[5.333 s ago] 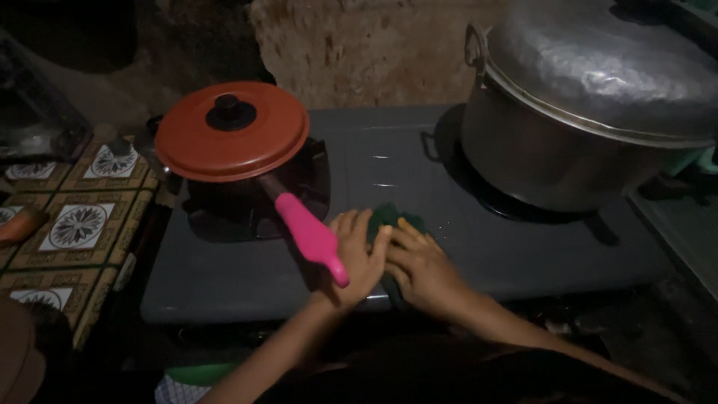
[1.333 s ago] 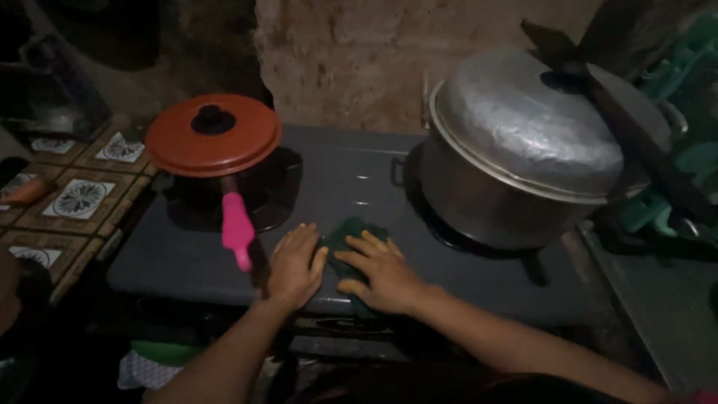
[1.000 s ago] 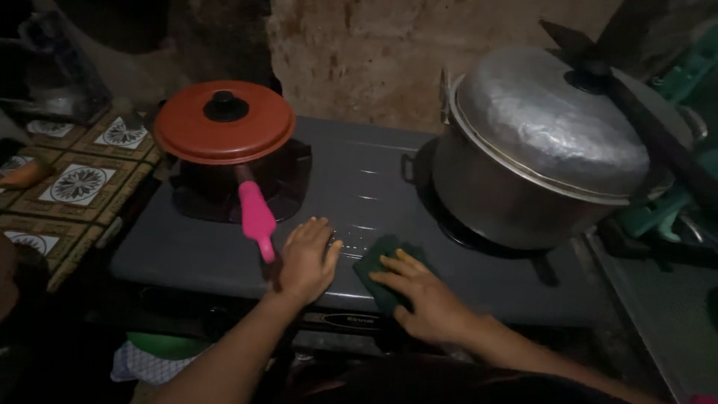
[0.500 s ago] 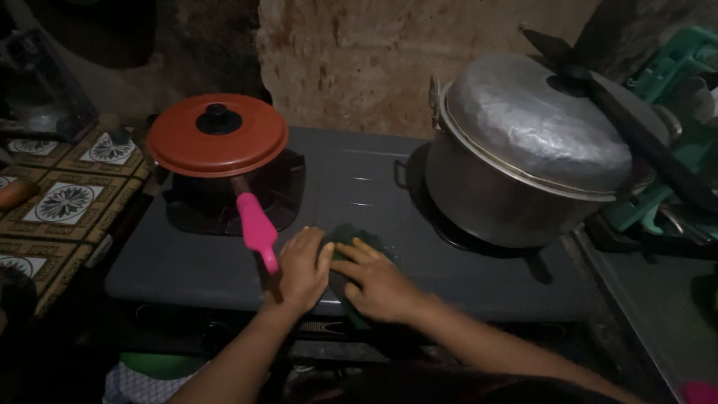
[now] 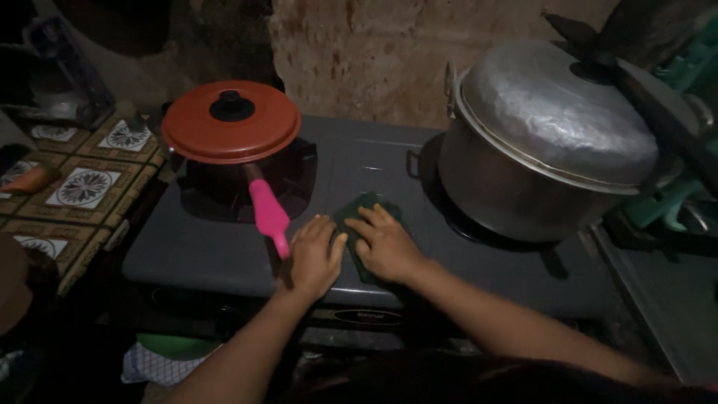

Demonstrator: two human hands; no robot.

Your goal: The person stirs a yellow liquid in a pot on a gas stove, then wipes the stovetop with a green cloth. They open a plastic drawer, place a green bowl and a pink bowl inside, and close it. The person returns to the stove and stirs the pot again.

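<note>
Grey metal makes up the stove top, and on its near front edge sits a small dark oval label with pale lettering too dim to make out. Green and flat, a scouring pad lies on the stove top between the two burners, toward the near edge. The right hand rests on it palm down with fingers spread flat, pressing rather than gripping, so the near part of the pad is covered. The left hand lies flat and open just beside it on the left, holding nothing, its thumb side touching the pad's left edge. Just left of that hand the pink handle of a dark pot reaches toward the near edge; the pot carries an orange lid with a black knob and sits on the left burner. On the right burner stands a large aluminium pot under a domed lid. At far left a table with patterned tiles is partly cut off. Green shapes at the right edge and a green and checked bundle under the stove are too dark to identify.
</note>
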